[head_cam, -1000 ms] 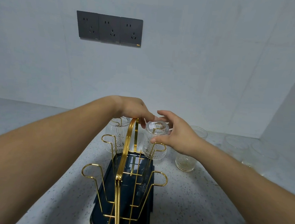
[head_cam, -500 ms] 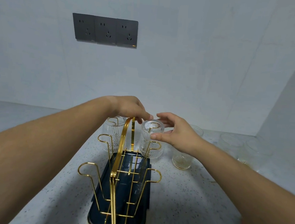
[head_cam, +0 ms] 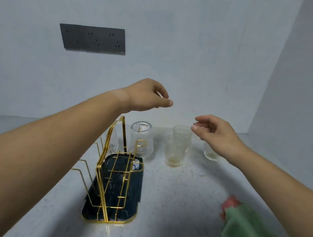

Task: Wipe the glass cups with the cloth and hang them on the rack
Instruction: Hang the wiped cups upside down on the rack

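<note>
Pale speckled countertop [head_cam: 173, 203] in a corner of plain grey-white walls, with a dark grey socket panel [head_cam: 92, 39] on the back wall. Gold wire rack on a dark blue tray [head_cam: 101, 172], left of centre. At its far end hang two inverted cups: a ribbed clear glass cup on the right prong [head_cam: 141, 139] and a second hung cup [head_cam: 113, 143], partly hidden behind the rack's handle. To the right of the rack stand three upright cups: a near upright cup [head_cam: 174, 153], a cup just behind it [head_cam: 182, 137] and a third cup [head_cam: 211, 155], partly behind the right hand [head_cam: 216, 134]. That hand hovers above them, fingers loosely curled, holding nothing. The left hand [head_cam: 146, 96] hangs above the rack, thumb near its fingertips, also holding nothing. I judge one hanging done and the next cup due: take an upright cup, then fetch the green and pink cloth [head_cam: 242, 224], which lies well apart at the near right. The near two cups stand close together, so I expect a grip on one to risk knocking the other.
</note>
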A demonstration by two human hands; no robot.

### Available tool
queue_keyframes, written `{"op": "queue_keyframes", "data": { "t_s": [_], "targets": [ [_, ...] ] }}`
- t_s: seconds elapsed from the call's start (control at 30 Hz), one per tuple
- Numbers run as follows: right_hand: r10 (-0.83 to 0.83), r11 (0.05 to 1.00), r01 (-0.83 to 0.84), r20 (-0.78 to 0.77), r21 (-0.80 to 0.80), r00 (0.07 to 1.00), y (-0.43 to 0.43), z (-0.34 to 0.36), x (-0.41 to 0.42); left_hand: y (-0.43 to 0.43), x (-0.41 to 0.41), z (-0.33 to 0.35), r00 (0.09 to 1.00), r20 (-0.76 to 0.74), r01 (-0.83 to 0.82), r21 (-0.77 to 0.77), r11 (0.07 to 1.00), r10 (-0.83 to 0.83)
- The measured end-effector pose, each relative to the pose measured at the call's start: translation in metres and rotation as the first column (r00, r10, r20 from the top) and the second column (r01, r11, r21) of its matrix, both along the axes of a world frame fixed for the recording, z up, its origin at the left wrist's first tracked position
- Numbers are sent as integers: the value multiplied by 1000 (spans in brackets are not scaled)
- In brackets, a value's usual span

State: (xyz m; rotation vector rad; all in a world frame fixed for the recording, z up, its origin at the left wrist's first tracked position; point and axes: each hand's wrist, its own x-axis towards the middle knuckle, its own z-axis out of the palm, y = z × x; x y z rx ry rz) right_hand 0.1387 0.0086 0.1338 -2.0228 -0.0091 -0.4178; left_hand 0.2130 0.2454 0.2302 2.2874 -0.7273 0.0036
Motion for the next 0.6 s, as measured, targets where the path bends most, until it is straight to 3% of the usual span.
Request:
{"op": "queue_keyframes", "data": {
  "t_s": [0.1,0.23,0.43,0.6],
  "targets": [
    [-25,999,27,-31,47,999,-28,-1,-21,-18,-39,-6,1000,-16,3,-106,994,-5],
    [-26,996,35,-104,86,994,-57,-13,-42,-37,-76,-47,979,-202,-77,-225,971,31],
    [38,992,-13,-196,125,980,-67,-49,-41,-74,-100,-138,945,-299,-208,-237,949,133],
    [89,991,-60,-251,121,964,-54,-81,-16,-86,-75,-198,874,-466,-356,-418,836,138]
  ]
}}
